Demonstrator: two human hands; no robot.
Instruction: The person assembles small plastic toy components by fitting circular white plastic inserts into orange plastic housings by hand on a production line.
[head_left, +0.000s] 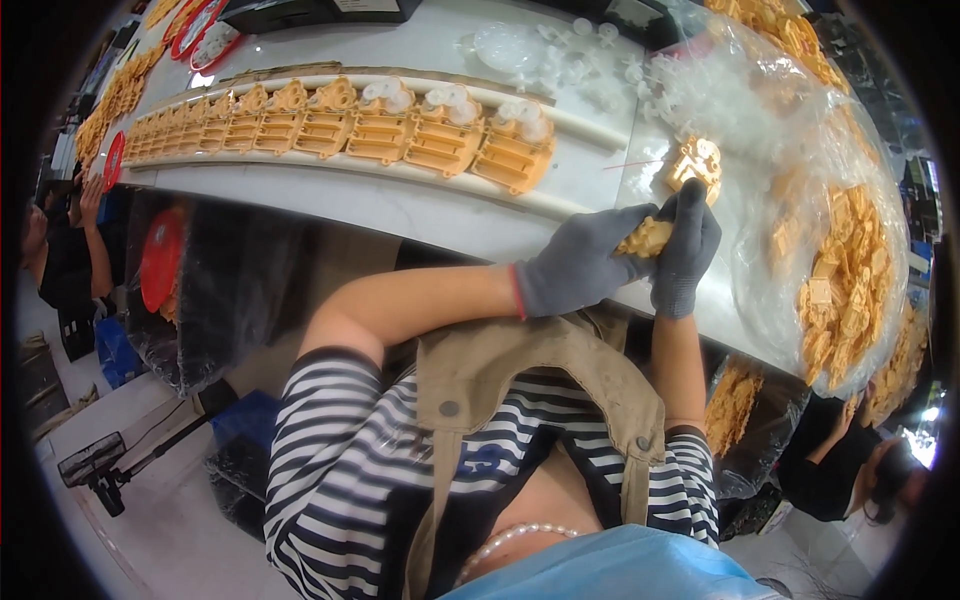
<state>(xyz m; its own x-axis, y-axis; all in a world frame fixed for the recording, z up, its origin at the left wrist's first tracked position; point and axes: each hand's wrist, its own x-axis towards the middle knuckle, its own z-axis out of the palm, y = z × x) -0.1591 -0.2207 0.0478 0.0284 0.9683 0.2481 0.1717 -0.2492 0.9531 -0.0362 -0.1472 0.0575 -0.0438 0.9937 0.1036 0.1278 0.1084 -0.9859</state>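
You hold one small yellow-orange moulded plastic part [646, 238], ribbed, lying roughly level, clamped between both gloved hands just above the near edge of the white tabletop [420, 215].

We see both of our forearms bare, rising from the lower part of the view toward the upper right, each hand in a grey knit glove. Our left hand [580, 262] reaches across from the left, its forearm lying almost level, the elbow bent at the striped short sleeve, the glove's cuff edged in red at the wrist. Our right hand [686, 250] stands nearly upright on a vertical forearm, its fingers [692, 205] curled over toward the left. The two gloved hands meet, fingertips touching, both closed around one small yellow piece [645, 238] pinched between them
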